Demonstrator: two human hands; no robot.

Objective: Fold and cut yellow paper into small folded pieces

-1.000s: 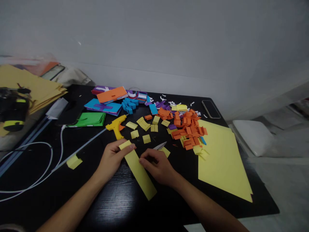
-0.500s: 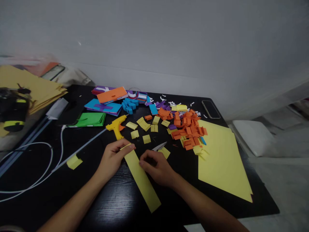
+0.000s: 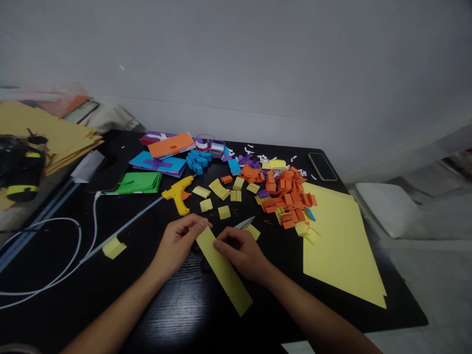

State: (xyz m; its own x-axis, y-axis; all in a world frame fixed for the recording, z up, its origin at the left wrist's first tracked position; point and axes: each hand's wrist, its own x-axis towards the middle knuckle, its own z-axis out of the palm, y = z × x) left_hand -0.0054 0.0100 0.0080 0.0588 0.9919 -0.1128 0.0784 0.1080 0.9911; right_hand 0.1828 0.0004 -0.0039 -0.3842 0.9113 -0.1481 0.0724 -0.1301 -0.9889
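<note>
A long yellow paper strip (image 3: 224, 270) slants over the black table. My left hand (image 3: 180, 241) pinches its far end between thumb and fingers. Farther down the strip, my right hand (image 3: 241, 250) grips its right edge, thumb and fingers closed. Scissors (image 3: 244, 223) lie partly hidden behind my right hand and the strip, with the blades showing. A small yellow paper piece (image 3: 253, 231) rests beside the blades. Just beyond my left hand is a yellow glue gun (image 3: 180, 194). Several small folded yellow pieces (image 3: 223, 212) are scattered past the hands.
A heap of folded orange paper pieces (image 3: 291, 196) borders large yellow sheets (image 3: 337, 241) on the right. Blue (image 3: 158, 163) and green (image 3: 140, 182) paper stacks stand back left. A phone (image 3: 321, 167) lies at the back right. White cable (image 3: 79, 246) loops on the left.
Both hands have shifted slightly to the right with the yellow strip. Its near end has swung right and a little farther from me.
</note>
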